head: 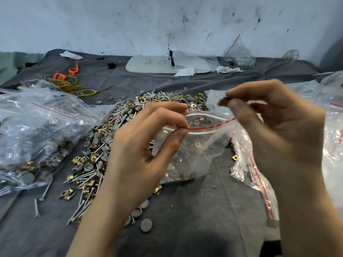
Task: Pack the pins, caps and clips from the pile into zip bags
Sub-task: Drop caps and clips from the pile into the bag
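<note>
Left hand: the left hand [141, 151] is raised over the bench, thumb and forefinger pressed together on the rim of the zip bag; the other fingers are loosely curled.
Right hand: the right hand [274, 130] pinches a small brownish clip [223, 101] between thumb and fingertips. The clip is blurred, so its shape is unclear.
Zip bag: the clear zip bag [196, 149] hangs from the left hand's pinch at its red seal line. Its mouth gapes open between the two hands, and its bottom rests on the bench with a few caps and clips inside.
Clip's place: just above the far edge of the bag's mouth, and not touching the left hand.
Pile: the pile [115, 115] of silver pins, grey caps and brass clips spreads beyond and to the outer side of the left hand, running down alongside that forearm.
Loose caps: a few grey caps [146, 225] lie beside the left wrist.
Filled bags: the filled bags [37, 130] sit well out to the left of the left hand, stuffed with the same parts.
Other bags: more clear bags [259, 175] with red seal lines lie under and beyond the right hand.
Bench: the bench [204, 210] is covered in dark grey cloth.
Far side: beyond both hands lie orange and yellow wires [74, 84], a white board [154, 64] and crumpled tissues [185, 71].
</note>
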The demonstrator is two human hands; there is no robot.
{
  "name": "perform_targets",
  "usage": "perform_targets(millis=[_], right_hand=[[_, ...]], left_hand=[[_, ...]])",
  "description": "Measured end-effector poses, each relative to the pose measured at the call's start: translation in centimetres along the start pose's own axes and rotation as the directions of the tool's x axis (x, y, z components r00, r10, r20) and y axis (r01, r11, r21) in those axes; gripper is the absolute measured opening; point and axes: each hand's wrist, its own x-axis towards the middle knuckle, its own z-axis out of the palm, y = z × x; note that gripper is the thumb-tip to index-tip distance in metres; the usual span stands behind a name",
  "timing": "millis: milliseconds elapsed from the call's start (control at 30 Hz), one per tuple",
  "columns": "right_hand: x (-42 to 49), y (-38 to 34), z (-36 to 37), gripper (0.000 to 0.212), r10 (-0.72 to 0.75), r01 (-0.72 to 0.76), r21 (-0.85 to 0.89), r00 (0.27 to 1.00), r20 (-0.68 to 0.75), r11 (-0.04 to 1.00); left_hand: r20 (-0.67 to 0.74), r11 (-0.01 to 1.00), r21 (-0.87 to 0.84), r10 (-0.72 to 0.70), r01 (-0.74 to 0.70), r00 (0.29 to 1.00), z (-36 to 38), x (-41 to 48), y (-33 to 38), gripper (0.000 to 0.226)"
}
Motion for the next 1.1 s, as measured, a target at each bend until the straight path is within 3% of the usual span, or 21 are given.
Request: perform_targets(millis=[67, 133, 233, 333, 633, 867, 1100], right_hand=[[-0.1, -0.6, 0.5, 0.011, -0.067, 0.078, -0.168, 0.995, 0.074, 0.983], [-0.2, -0.4, 0.6, 0.011, -0.041, 0.072, -0.245, 0.991, 0.131, 0.967], [-0.3, 0.3, -0.1, 0.023, 0.17, -0.161, -0.061, 0.961, 0.22, 0.985], [-0.5, 1.1, -0.9, 0.021, 0.305, -0.372, 0.218, 0.908, 0.288, 0.902], [-0.8, 1.9, -1.3, 0.019, 0.392, -0.464, 0.252, 0.874, 0.286, 0.849], [-1.0, 2.3, -1.2, 0.013, 0.387, -0.463, 0.294, 0.878, 0.281, 0.836], [-1.1, 2.5, -1.3, 0.034, 0.378, -0.462, 0.401, 0.884, 0.275, 0.791]], left_hand=[[0.01, 1.0, -0.002, 0.004, -0.004, 1.0, 0.1, 0.0, 0.1, 0.007], [0.01, 1.0, -0.004, -0.001, 0.001, 1.0, 0.0, 0.0, 0.1, 0.006], [-0.018, 1.0, -0.003, -0.015, 0.015, 1.0, -0.1, 0.0, 0.0, 0.004], [-0.042, 0.999, -0.011, -0.032, 0.031, 0.999, -0.1, 0.0, -0.3, 0.004], [-0.085, 0.989, -0.046, -0.145, 0.142, 0.986, -0.3, 0.0, -1.4, 0.009], [-0.141, 0.979, -0.117, -0.184, 0.168, 0.973, -1.4, -0.1, -2.1, 0.03], [-0.145, 0.945, -0.258, -0.243, 0.2, 0.959, -1.6, -0.2, -1.9, 0.044]])
